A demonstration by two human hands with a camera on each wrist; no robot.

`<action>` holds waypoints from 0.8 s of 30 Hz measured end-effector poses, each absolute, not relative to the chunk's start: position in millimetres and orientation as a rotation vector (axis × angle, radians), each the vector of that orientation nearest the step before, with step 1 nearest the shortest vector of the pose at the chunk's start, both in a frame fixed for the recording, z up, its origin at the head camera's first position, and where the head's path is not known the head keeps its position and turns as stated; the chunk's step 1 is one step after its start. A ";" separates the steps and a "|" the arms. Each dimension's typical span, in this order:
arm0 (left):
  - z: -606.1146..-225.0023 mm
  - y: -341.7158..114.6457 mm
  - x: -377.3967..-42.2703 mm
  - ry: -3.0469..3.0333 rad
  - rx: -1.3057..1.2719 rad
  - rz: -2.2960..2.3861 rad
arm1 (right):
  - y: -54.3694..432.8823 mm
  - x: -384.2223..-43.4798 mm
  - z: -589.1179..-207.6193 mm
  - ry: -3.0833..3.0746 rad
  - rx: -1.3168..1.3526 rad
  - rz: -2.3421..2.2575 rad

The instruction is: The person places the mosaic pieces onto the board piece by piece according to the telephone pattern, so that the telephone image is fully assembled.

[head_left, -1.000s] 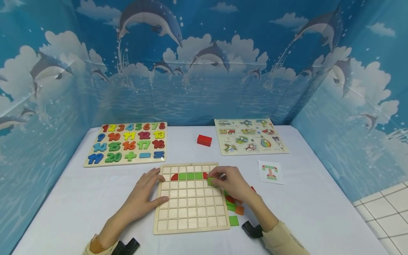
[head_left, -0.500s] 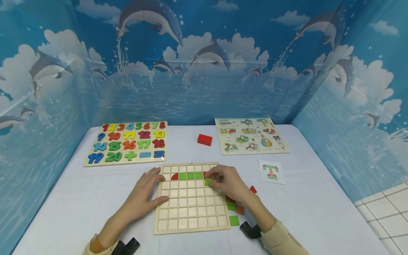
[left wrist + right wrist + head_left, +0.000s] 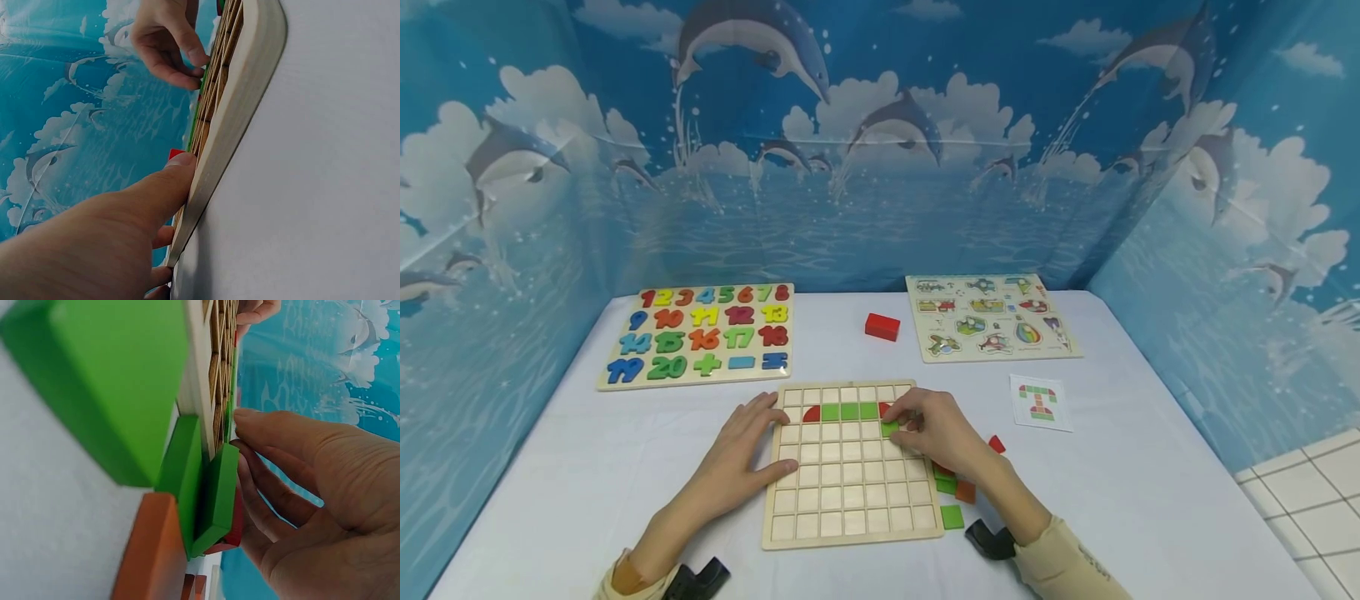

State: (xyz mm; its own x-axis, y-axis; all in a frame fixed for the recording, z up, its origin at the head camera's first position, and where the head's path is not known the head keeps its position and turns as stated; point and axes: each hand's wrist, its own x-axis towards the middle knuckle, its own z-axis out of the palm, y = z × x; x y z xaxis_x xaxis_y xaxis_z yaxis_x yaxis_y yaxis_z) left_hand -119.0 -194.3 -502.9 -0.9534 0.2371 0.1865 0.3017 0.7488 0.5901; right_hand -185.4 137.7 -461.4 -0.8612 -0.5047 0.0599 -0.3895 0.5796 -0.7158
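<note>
A wooden grid board (image 3: 830, 477) lies between the two hands. Its second row from the back holds a red quarter-round piece (image 3: 812, 414), several green square tiles (image 3: 849, 412) and another red piece (image 3: 884, 409) at the right. My right hand (image 3: 942, 430) has thumb and fingertips at the edges of a green square tile (image 3: 889, 429), one row nearer, under the right red piece. In the right wrist view, the thumb tip of the right hand (image 3: 300, 462) is right at the board's surface. My left hand (image 3: 737, 450) rests on the board's left edge, thumb and fingers spread.
Loose green tiles (image 3: 952, 517), an orange tile (image 3: 966, 492) and a red piece (image 3: 997, 444) lie right of the board. Beyond are a pattern card (image 3: 1026, 417), a red block (image 3: 882, 327), a number puzzle (image 3: 722, 317) and a picture puzzle (image 3: 958, 337).
My right hand has shifted slightly left with the green tile and lowered it into a cell below the right red piece. The left hand stays in place.
</note>
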 end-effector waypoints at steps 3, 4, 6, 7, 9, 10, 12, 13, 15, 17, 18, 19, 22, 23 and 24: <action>-503.7 -195.3 -119.4 -2.851 -0.432 -0.979 | 139.4 -186.6 -460.6 2.649 -0.773 -1.150; -504.2 -195.8 -119.6 -2.854 -0.430 -0.979 | 140.7 -187.1 -460.1 2.649 -0.773 -1.152; -504.8 -196.2 -119.8 -2.857 -0.425 -0.983 | 145.0 -188.3 -458.7 2.652 -0.777 -1.158; -505.0 -196.4 -119.9 -2.855 -0.424 -0.986 | 147.9 -188.8 -457.9 2.654 -0.773 -1.161; -504.7 -196.4 -119.9 -2.846 -0.430 -0.992 | 155.0 -189.6 -456.7 2.661 -0.756 -1.169; -504.8 -196.4 -119.9 -2.838 -0.437 -0.995 | 159.3 -189.8 -456.3 2.667 -0.744 -1.171; -504.7 -196.2 -119.9 -2.827 -0.447 -0.996 | 168.4 -190.0 -456.0 2.667 -0.725 -1.174; -505.2 -196.0 -120.0 -2.824 -0.454 -0.991 | 173.1 -189.7 -456.4 2.663 -0.724 -1.176; -505.7 -195.8 -120.2 -2.826 -0.462 -0.979 | 182.3 -189.7 -457.5 2.647 -0.726 -1.177; -505.2 -196.1 -120.3 -2.829 -0.460 -0.967 | 189.8 -190.5 -458.5 2.622 -0.736 -1.163; -505.1 -196.3 -120.5 -2.834 -0.458 -0.959 | 192.7 -191.2 -459.0 2.608 -0.741 -1.149; -504.8 -196.8 -120.4 -2.832 -0.458 -0.957 | 195.2 -191.8 -459.5 2.595 -0.746 -1.133; -504.8 -197.2 -120.2 -2.838 -0.453 -0.971 | 200.4 -192.6 -460.5 2.586 -0.766 -1.059; -504.9 -197.1 -120.3 -2.840 -0.452 -0.975 | 201.4 -192.2 -461.1 2.591 -0.776 -1.033; -505.1 -197.0 -120.4 -2.837 -0.456 -0.980 | 202.0 -191.3 -461.5 2.595 -0.786 -1.015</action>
